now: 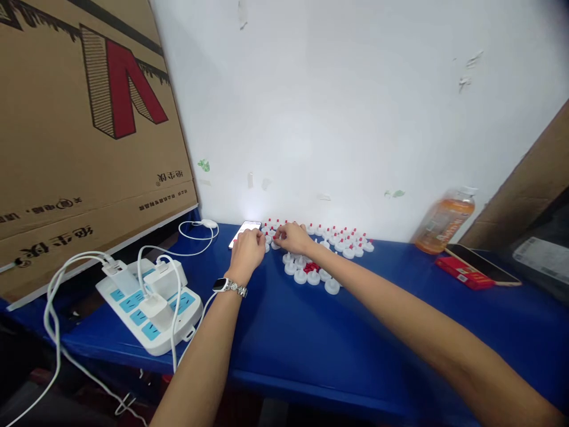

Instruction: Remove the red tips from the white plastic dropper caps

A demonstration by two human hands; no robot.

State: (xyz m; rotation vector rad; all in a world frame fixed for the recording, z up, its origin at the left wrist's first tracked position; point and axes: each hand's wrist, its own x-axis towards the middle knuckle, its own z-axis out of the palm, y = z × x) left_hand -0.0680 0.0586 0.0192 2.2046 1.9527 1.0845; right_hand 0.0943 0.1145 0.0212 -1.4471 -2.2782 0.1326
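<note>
Forearms, white caps around right hand

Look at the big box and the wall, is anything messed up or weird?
Yes! The printing on the big cardboard box looks upside down, as if it were turned over. The white wall has green bits and torn-looking scraps on it, so it looks messy. Nothing looks spilled.

I see the white wall brightest towards its middle, with a pale glow just above the smartphone, while the space under the blue table falls nearly black. My wide lens stretches the cardboard box; the drink bottle smears, and the white caps look soft.
</note>
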